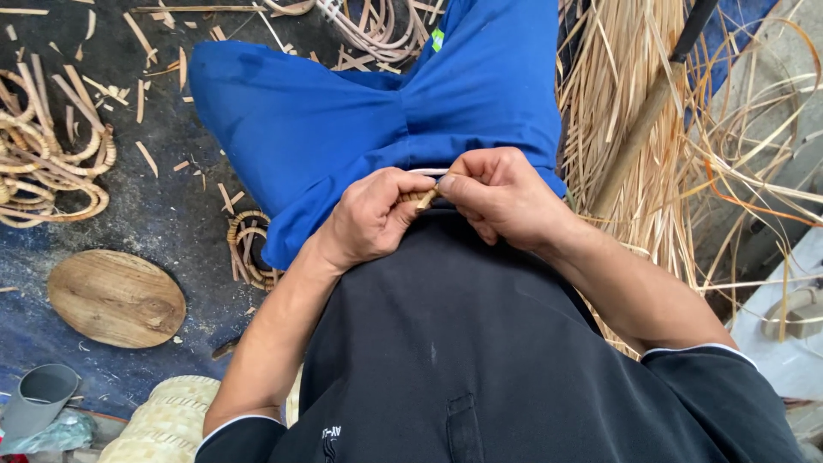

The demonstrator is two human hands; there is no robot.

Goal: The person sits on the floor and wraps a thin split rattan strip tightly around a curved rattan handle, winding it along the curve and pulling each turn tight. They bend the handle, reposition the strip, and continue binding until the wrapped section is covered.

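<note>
Cane piece [424, 198], short and pale, pinched between both hands just above the lap, right at the edge of the blue trousers [343, 111] and the black shirt [480, 343]. Left hand [370, 219] curled tight around one end, thumb pressed along the top; right hand [501, 195] closed narrow on the other end, knuckles up, fingertips hidden underneath. Too small and too covered to tell whether split, bent or merely gripped. Judged from the grip: fine working of the piece at close range, somewhere in mid-handling rather than picking up or setting down. For any further turn or pull, by the look of it, a firm pinch from both sides and small wrist movement, with little of the piece showing to hold on to. Around the seat: oval wooden board [116, 297] flat on the dark floor mat [171, 214], coiled cane rings [51, 163] further left, a smaller woven coil [249, 244] half under the trouser leg, loose chips scattered about. To the right, a thick bundle of pale strips [634, 129] with a dark pole [651, 103] leaning across. Near the left elbow, a woven basket [167, 420] and a grey cup [39, 399].
</note>
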